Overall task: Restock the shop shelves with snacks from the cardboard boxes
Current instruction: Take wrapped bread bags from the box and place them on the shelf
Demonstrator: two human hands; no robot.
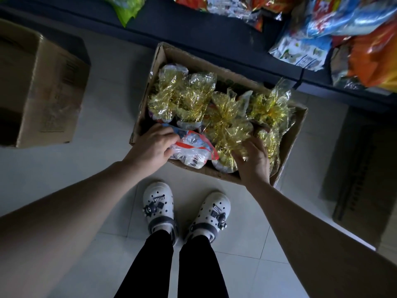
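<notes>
An open cardboard box (287,145) stands on the tiled floor in front of my feet. It holds several snack bundles wrapped in clear and gold cellophane (227,119). My left hand (150,145) grips a clear snack packet with red and blue print (193,151) at the box's near left corner. My right hand (253,160) curls round the near edge of a gold-wrapped bundle (225,151) at the box's front.
A dark shelf (214,33) runs along the top, stocked with green (129,7), blue (300,48) and orange (373,54) snack bags. Another cardboard box (43,89) stands at the left. A flattened carton (361,168) lies at the right. My white clogs (184,209) are below the box.
</notes>
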